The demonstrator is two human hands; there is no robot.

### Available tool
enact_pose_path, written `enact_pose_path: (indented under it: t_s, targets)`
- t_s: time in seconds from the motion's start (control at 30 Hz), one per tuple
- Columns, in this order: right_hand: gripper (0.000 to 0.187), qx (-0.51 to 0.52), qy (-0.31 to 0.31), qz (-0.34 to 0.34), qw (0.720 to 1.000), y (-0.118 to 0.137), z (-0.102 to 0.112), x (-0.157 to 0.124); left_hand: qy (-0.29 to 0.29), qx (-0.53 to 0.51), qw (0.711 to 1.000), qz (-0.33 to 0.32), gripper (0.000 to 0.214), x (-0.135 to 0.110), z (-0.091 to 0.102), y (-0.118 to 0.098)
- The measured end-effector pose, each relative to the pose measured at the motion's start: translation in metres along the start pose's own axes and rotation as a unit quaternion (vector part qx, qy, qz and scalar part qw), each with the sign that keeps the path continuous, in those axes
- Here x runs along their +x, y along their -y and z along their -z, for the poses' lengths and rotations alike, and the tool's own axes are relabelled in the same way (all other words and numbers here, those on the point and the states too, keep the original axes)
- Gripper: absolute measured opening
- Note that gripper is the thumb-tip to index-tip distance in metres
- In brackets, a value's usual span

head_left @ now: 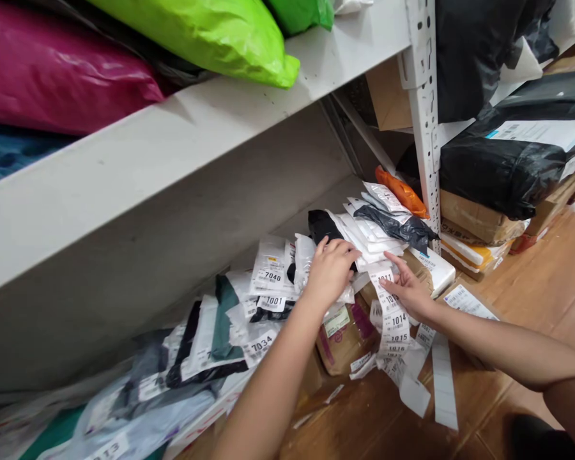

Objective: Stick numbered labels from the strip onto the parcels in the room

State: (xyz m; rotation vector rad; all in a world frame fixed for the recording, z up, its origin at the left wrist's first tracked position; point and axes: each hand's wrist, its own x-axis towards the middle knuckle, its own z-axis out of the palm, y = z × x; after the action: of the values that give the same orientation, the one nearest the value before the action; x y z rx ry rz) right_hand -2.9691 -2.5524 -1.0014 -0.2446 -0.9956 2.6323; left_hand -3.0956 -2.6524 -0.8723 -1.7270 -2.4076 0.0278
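my right hand pinching the number-label strip near the lower shelf's right end, lower numbers lost in folds, my left hand against white packets, grip unclear

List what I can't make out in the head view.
Head view:
Black bag: partly hidden behind the left hand.
Label strip: lower numbers lost to curling and blur.
Magenta bag: cut off by the left edge.
White label on the black package: print too small.
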Motion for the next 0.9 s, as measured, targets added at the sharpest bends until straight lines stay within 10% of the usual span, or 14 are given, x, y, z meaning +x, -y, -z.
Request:
enact_pose_path:
  t_s: [0.27,0.47,0.9]
  targets:
    - [0.029,-0.108,0.11,-0.003,0.988,-0.006,0.007,0.006,0.095,0.032,0.992,-0.075,0.011,0.056,0.009,0.028]
    - [0.059,-0.077,0.165,-0.064,0.981,-0.002,0.017,0.01,0.164,0.041,0.983,-0.072,0.016,0.051,0.012,0.026]
    - [0.027,-0.144,0.192,-0.021,0.971,0.011,0.019,0.014,0.308,0.029,0.946,-0.097,0.077,0.064,0.015,0.024]
